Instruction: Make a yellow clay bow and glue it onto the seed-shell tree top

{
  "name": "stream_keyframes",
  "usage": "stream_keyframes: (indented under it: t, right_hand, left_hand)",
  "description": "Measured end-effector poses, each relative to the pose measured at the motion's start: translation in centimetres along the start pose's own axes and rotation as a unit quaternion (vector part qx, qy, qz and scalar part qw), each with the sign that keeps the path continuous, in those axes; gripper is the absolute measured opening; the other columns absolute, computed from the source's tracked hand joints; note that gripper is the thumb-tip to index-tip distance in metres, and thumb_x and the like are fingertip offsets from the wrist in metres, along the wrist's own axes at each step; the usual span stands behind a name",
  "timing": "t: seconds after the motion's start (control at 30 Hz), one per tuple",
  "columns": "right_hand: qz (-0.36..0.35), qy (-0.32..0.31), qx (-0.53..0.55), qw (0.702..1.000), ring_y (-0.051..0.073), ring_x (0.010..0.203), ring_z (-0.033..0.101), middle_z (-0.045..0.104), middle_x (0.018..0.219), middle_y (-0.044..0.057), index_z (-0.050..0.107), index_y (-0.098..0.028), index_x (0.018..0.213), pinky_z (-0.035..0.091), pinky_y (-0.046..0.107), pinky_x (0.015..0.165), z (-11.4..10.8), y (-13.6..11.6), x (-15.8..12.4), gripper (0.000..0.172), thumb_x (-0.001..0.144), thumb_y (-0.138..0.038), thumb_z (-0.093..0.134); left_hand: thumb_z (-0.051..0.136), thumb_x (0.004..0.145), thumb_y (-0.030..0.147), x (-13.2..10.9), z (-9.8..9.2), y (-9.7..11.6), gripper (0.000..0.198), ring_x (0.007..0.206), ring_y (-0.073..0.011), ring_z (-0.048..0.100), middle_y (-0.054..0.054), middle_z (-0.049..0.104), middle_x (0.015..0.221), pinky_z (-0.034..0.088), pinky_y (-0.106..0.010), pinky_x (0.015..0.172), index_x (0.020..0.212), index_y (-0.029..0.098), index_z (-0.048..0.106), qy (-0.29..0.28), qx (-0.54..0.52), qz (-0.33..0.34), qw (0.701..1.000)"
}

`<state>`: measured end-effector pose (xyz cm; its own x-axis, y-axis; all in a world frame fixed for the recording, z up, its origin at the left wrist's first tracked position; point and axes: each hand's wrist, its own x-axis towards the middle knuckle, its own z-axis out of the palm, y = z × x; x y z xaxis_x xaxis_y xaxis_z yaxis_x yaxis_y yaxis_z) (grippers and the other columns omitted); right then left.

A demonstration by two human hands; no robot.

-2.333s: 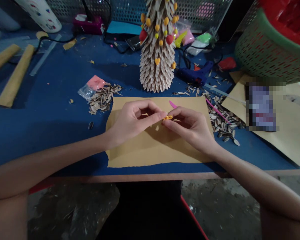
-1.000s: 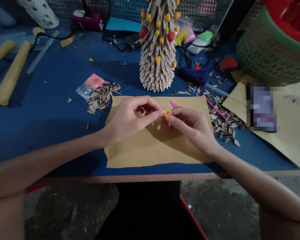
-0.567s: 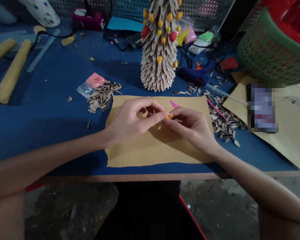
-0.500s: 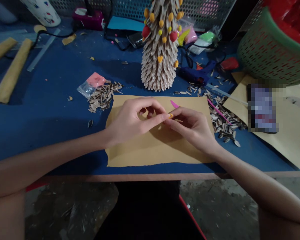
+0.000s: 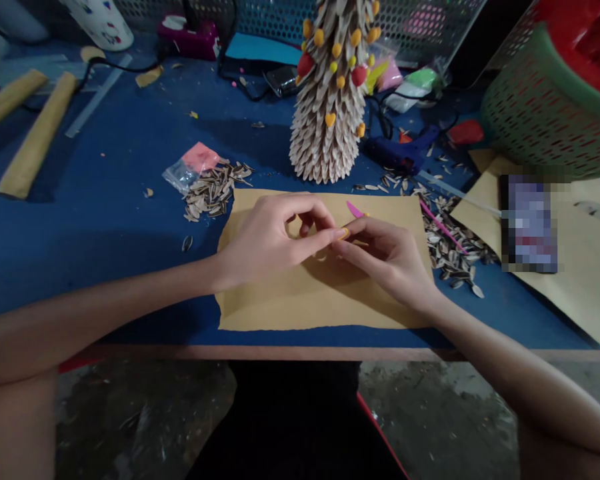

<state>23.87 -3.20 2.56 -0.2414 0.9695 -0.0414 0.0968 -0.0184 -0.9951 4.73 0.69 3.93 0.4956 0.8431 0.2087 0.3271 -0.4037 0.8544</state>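
Fingertips of both hands meet above a sheet of brown paper (image 5: 270,300). Between them is a small yellow piece (image 5: 345,231), clay by its look, mostly covered by the fingers. My left hand (image 5: 275,230) pinches it from the left, thumb against fingers. From the right, my right hand (image 5: 387,257) closes thumb and index finger on it. Just behind the right fingers lies a pink pointed tool (image 5: 354,209), partly hidden. Beyond the paper stands a cone-shaped tree (image 5: 325,143) covered in pale seed shells, dotted with orange, yellow and red bits.
Sunflower seed shells (image 5: 213,190) are heaped left of the paper, beside a pink clay packet (image 5: 200,158); more lie right. A blue glue gun (image 5: 405,152), a phone (image 5: 530,223) and a green basket (image 5: 540,107) stand to the right. Cardboard strips (image 5: 40,133) lie left.
The view has shifted slightly, so the table's things sit a little further right. Both hands keep their pinch on the yellow piece, with only small finger movement.
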Motion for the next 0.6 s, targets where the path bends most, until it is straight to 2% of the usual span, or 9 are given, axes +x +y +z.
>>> stream_keyframes:
  t: [0.17,0.43,0.6]
  right_hand:
    - [-0.009,0.0,-0.029,1.0,0.011,0.068,0.064,0.068,0.074,0.001,0.068,-0.017,0.079,0.051,0.022,0.06,0.18,-0.07,0.08,0.021,0.083,-0.036,0.075]
    - [-0.016,0.005,-0.018,1.0,0.012,0.067,0.067,0.069,0.073,0.001,0.066,-0.017,0.078,0.055,0.023,0.061,0.19,0.26,0.12,0.017,0.084,-0.032,0.074]
    - [-0.013,-0.004,-0.012,1.0,0.012,0.068,0.068,0.07,0.074,0.001,0.066,-0.017,0.079,0.055,0.022,0.062,0.19,0.2,0.08,0.02,0.085,-0.035,0.074]
  left_hand:
    - [0.068,0.087,0.026,0.12,-0.07,-0.1,0.013,0.069,-0.0117,0.059,0.0,0.07,0.075,0.042,-0.025,0.063,0.077,0.017,0.071,0.007,-0.004,-0.007,1.0]
    - [0.061,0.093,0.032,0.28,-0.15,0.05,0.024,0.07,-0.013,0.061,-0.001,0.072,0.077,0.041,-0.026,0.06,0.078,0.017,0.072,-0.012,-0.024,-0.025,0.999]
    - [0.067,0.088,0.028,0.28,-0.08,0.04,0.014,0.071,-0.0124,0.061,0.0,0.072,0.078,0.042,-0.025,0.062,0.081,0.017,0.073,-0.022,-0.038,-0.026,0.999]
